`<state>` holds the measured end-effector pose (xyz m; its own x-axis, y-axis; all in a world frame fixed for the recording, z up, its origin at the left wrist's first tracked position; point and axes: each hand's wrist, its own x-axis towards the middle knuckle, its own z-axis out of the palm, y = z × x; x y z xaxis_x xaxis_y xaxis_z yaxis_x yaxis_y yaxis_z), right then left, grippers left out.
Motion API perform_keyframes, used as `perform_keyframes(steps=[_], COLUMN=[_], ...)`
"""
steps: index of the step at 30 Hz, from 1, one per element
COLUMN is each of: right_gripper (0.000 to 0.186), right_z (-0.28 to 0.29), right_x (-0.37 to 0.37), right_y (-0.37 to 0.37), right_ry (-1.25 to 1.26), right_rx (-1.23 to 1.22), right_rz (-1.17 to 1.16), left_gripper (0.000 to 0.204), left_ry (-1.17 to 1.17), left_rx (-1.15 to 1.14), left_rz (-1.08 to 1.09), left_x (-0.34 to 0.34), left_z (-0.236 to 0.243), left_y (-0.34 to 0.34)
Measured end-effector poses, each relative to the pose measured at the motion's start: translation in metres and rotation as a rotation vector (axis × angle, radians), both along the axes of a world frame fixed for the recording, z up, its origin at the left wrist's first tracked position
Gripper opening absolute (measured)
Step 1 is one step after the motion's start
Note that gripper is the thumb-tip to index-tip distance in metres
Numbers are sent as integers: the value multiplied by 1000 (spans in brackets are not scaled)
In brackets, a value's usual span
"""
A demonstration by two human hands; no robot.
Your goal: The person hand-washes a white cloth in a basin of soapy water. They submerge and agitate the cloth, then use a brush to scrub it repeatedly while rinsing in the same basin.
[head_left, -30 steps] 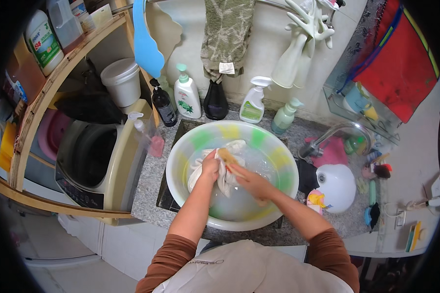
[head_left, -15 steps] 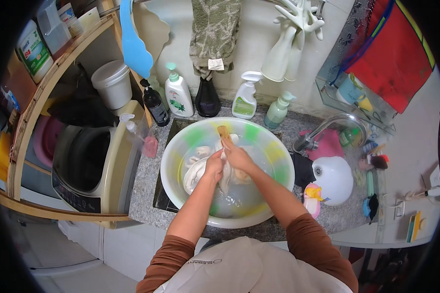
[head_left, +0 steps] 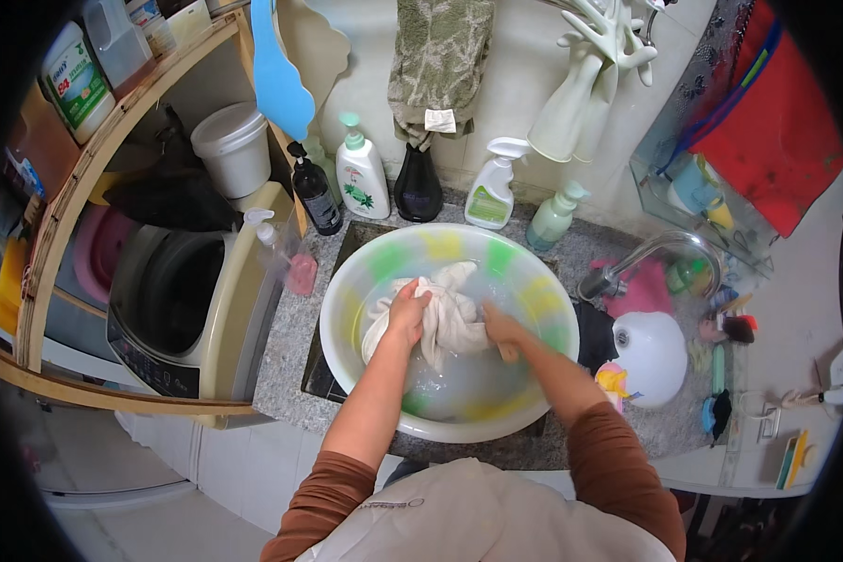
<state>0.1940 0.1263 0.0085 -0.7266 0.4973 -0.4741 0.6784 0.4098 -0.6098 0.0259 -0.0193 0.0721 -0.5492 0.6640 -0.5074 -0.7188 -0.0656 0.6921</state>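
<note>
A large white basin [head_left: 348, 393] with green and yellow patches holds cloudy water and a wet white cloth [head_left: 450, 314]. My left hand [head_left: 406, 316] is closed on a bunched fold of the cloth, near the middle of the basin. To the right, my right hand [head_left: 504, 328] is closed around a tan, wooden-looking piece [head_left: 509, 352], whose end sticks out below the fingers. The right fingertips are at the cloth's right edge; whether they also grip it I cannot tell. Part of the cloth lies under the water.
Behind the basin stand a black pump bottle [head_left: 316, 192], a white pump bottle [head_left: 362, 178], a spray bottle [head_left: 490, 187] and a green pump bottle [head_left: 554, 217]. A faucet [head_left: 646, 253] and a white rounded bowl [head_left: 651, 354] are at right. A top-loading washer [head_left: 234, 318] stands left.
My hands have come apart, the right one moving right and down with the tan piece. The cloth is now lifted and bunched by my left hand. The view has shifted slightly.
</note>
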Motion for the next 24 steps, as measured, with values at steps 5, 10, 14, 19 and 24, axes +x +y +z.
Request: perform_keyframes(steps=[5,10,14,19,24], right_gripper=[47,48,49,47,49], right_z=[122,149,120,138,41], right_x=[-2,-49,-56,-47,-39], right_y=[-59,-105,-111,-126,-28], right_ry=[417,31,248,196,292], right_rx=[-52,39,158,129,252], right_rz=[115,-90,-15,-30,-138], left_gripper=[33,29,27,30,30], left_ry=[-142,-110,-165,-229,-47], left_rx=[-30,16,71,115,-48], left_rz=[109,-20,39,123,106], left_x=[-4,13,1,-17,11], left_z=[5,-18,-11,-61,8], left_y=[-4,11,5,0,8])
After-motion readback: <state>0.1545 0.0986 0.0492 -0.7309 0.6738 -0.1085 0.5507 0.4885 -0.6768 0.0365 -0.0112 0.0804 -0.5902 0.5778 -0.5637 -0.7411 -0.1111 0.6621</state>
